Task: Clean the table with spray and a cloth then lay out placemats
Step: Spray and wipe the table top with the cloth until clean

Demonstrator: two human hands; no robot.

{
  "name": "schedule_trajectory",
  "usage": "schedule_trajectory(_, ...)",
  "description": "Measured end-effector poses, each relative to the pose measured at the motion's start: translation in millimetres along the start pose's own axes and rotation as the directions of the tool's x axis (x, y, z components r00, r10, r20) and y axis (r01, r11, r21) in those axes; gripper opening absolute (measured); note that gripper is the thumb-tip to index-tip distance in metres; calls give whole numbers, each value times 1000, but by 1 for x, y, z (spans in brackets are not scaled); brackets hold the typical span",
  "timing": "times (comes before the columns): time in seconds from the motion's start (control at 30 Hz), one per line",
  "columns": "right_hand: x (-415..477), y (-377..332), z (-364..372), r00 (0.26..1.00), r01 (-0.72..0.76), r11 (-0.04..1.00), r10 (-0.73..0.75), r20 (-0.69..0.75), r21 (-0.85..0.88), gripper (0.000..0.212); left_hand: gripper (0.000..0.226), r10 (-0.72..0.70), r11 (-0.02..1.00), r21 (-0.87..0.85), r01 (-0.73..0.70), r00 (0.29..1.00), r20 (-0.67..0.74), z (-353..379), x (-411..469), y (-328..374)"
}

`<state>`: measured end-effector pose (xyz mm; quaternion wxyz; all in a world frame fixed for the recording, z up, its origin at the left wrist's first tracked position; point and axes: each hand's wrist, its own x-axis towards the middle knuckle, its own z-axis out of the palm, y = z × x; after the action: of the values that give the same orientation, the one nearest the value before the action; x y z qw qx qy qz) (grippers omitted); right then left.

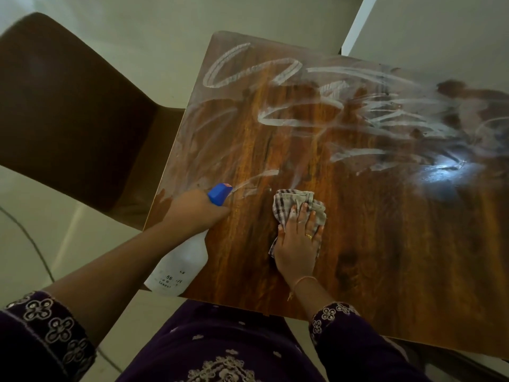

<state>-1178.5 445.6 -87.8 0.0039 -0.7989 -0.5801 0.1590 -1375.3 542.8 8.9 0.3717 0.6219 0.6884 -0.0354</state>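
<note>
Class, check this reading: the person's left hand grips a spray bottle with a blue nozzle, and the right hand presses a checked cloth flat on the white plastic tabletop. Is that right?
One detail is wrong: the tabletop is dark wood grain streaked with white cleaner, not white plastic, as the head view shows. The rest stands: the left hand grips the spray bottle with its blue nozzle, and the right hand presses the checked cloth flat.

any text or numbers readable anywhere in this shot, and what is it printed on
"56": the only legible mark, printed in dark ink low on the white spray bottle held in the left hand.
Other small print around it on the bottle: too blurred to read.
Blue nozzle, checked cloth under the right hand, table: no text visible.
</note>
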Motion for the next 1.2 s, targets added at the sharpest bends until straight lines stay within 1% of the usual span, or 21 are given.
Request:
schedule_trajectory(0.1, 5, 3, -2, 1000, 28, 1000, -28, 14, -8, 55, 23, 26, 1000, -9, -25, 998, 53, 0, 2, 6)
schedule_trajectory(0.2, 27, 15, -8, 998, 57, 998, -57, 22, -15, 56, 22, 43, 998, -58, -38, 996, 77, -1, 2, 9)
schedule_trajectory(0.3, 60, 27, -20, 1000, 20, 1000, -20, 10, -17, 57, 20, -10, 997, -72, 18, 994, 106, -1, 3, 11)
schedule_trajectory(0.43, 87, 29, -29, 1000, -11, 1000, 11, 14, 10, 59, 22, -88, 995, -41, 89, 995, 41, 0, 5, 16)
schedule_trajectory(0.6, 88, 28, -29, 1000, -12, 1000, 12, 5, 11, 59, 17, -88, 989, -105, 103, 986, 142, -3, 6, 22)
schedule_trajectory(0.7, 90, 28, -31, 1000, -6, 1000, 6, 1, 6, 59, 18, -124, 989, -67, 132, 987, 103, 0, 5, 24)
schedule_trajectory(0.77, 92, 27, -31, 1000, -3, 1000, 3, 3, 11, 59, 18, -149, 985, -79, 155, 985, 88, 1, 4, 25)
schedule_trajectory(0.83, 93, 27, -31, 1000, -4, 1000, 4, 6, 25, 58, 17, -154, 974, -145, 174, 978, 143, 1, 3, 26)
schedule_trajectory(0.9, 93, 28, -30, 1000, -4, 999, 4, 6, 35, 57, 16, -147, 969, -168, 179, 972, 184, 0, 2, 26)
schedule_trajectory(0.93, 93, 28, -29, 1000, -2, 999, 2, 5, 36, 57, 16, -150, 971, -160, 176, 975, 166, 0, 1, 27)
schedule_trajectory(1.03, 94, 28, -28, 1000, -1, 999, 1, -3, 35, 58, 21, -146, 986, -78, 147, 989, 19, 1, 3, 26)
schedule_trajectory(1.07, 94, 27, -28, 1000, -5, 999, 5, -7, 35, 58, 23, -146, 988, -52, 146, 989, 6, 0, 3, 25)
schedule_trajectory(1.1, 94, 27, -28, 1000, -12, 999, 13, -11, 39, 58, 24, -150, 987, -46, 151, 988, 27, -1, 3, 25)
schedule_trajectory(1.2, 95, 23, -28, 999, -41, 998, 41, -13, 44, 57, 24, -171, 974, -125, 189, 974, 146, -3, 4, 21)
